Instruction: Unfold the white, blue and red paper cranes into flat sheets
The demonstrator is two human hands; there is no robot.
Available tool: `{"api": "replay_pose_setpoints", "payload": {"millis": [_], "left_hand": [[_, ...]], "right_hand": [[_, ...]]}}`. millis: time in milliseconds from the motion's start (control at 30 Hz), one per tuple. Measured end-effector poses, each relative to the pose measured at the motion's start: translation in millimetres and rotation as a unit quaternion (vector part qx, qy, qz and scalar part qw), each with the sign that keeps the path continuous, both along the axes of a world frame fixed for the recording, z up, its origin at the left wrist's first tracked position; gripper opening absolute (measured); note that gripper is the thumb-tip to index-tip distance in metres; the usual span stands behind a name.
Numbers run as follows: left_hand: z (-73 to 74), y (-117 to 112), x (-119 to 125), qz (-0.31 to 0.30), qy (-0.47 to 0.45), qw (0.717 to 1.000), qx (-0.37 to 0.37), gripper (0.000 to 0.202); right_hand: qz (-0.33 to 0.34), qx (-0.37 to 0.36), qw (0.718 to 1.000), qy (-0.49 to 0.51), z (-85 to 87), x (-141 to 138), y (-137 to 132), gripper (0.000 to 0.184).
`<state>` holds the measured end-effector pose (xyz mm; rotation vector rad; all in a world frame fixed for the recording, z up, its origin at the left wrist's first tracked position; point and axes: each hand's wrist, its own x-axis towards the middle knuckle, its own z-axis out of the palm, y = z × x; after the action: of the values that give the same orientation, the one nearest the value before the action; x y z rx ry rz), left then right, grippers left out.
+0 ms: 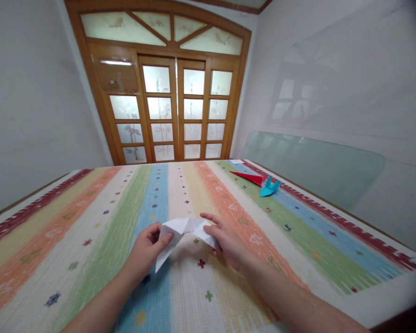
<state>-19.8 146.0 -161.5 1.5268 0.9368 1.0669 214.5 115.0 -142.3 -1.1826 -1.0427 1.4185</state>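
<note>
A folded sheet of white paper is stretched between my two hands, just above the striped tablecloth. My left hand pinches its left part, thumb on top and the fingers curled behind; a pointed flap hangs down beside the thumb. On the other side my right hand grips the right part between thumb and fingers, with the index finger stretched out above the paper. The paper bends in the middle, with creases and angled flaps. Some of my fingertips are hidden behind it.
A blue folded paper figure and a red pointed paper piece lie together at the far right of the table. The striped tablecloth covers most of the tabletop. Wooden glazed doors stand beyond, and a glass panel leans along the right wall.
</note>
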Motion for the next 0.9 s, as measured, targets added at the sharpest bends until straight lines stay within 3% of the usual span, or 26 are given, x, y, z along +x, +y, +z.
{"api": "replay_pose_setpoints", "payload": {"millis": [167,333,400,467,533,600,700,900], "left_hand": [[1.5,2.6,-0.9,0.002,-0.016,1.0,0.011,0.028],[7.1,-0.4,-5.0,0.041,0.127,0.981,0.139,0.012],[7.8,-3.9,-7.0,0.071,0.185,0.952,0.231,0.005],[9.7,-9.0,-8.3,0.084,0.222,0.908,0.345,0.023],[14.4,-14.9,-8.7,0.063,0.243,0.86,0.445,0.039],[21.2,-20.3,-8.2,0.033,0.261,0.83,0.492,0.044],[29.1,-24.9,-7.1,0.004,0.281,0.827,0.487,0.04],[23.6,-25.6,-3.0,-0.015,0.306,0.877,0.371,0.046]], "right_hand": [[-0.037,0.007,0.999,0.001,5.3,1.7,0.9,0.05],[-0.051,0.075,0.996,-0.012,1.6,3.9,3.3,0.051],[-0.054,0.107,0.992,-0.039,-1.5,4.3,3.7,0.05],[-0.051,0.141,0.986,-0.072,-3.4,4.3,3.3,0.048],[-0.047,0.176,0.977,-0.109,-3.5,4.1,1.6,0.046],[-0.047,0.206,0.965,-0.155,-2.3,3.9,-1.0,0.043],[-0.049,0.245,0.941,-0.229,-1.1,3.8,-5.2,0.04],[-0.013,0.294,0.903,-0.313,-3.4,3.0,-10.1,0.038]]}}
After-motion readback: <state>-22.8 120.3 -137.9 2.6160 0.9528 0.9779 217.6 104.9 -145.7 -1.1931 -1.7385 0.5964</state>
